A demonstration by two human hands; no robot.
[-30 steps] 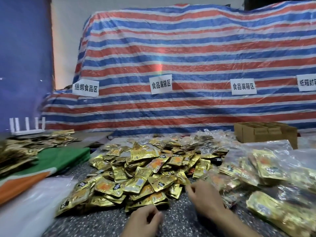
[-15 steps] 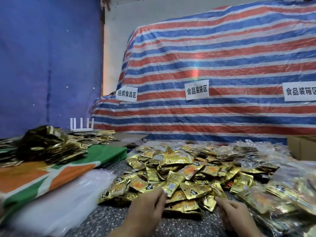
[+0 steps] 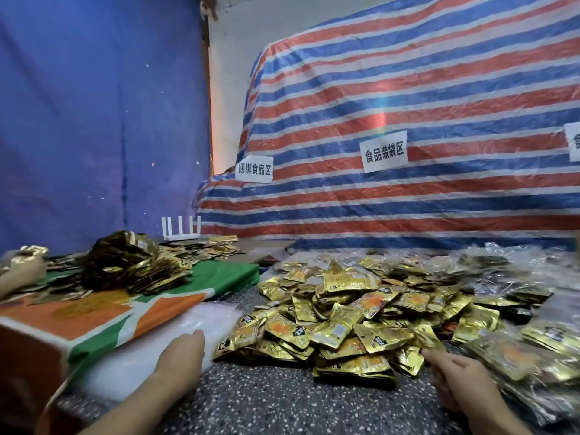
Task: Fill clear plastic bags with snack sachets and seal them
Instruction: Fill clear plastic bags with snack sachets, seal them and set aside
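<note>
My left hand (image 3: 180, 353) lies flat at the near left, fingers straight and relaxed, resting on the stack of empty clear plastic bags (image 3: 138, 362). It grips nothing. The stack sits on the speckled counter (image 3: 266, 403), against the edge of an orange and green cloth (image 3: 94, 318).

My right hand (image 3: 455, 375) is at the near right, palm down, fingers loose and slightly apart. The forefinger reaches the near edge of the heap of gold snack sachets (image 3: 345, 321), and I hold none of them. The heap spreads across the middle of the counter, between my two hands and further back.

Just right of my right hand lie filled bags (image 3: 514, 356), clear plastic with gold sachets showing through. More crumpled clear plastic lies behind them toward the far right.

To the left, on the cloth, stands a darker heap of sachets (image 3: 131, 268). Beyond it, loose sachets trail toward a white rack (image 3: 180, 229) with four upright prongs.

Behind everything hangs a red, white and blue striped tarpaulin (image 3: 408, 114) bearing paper labels (image 3: 384, 151) printed in Chinese characters. A blue tarpaulin (image 3: 94, 120) covers the far left wall.
</note>
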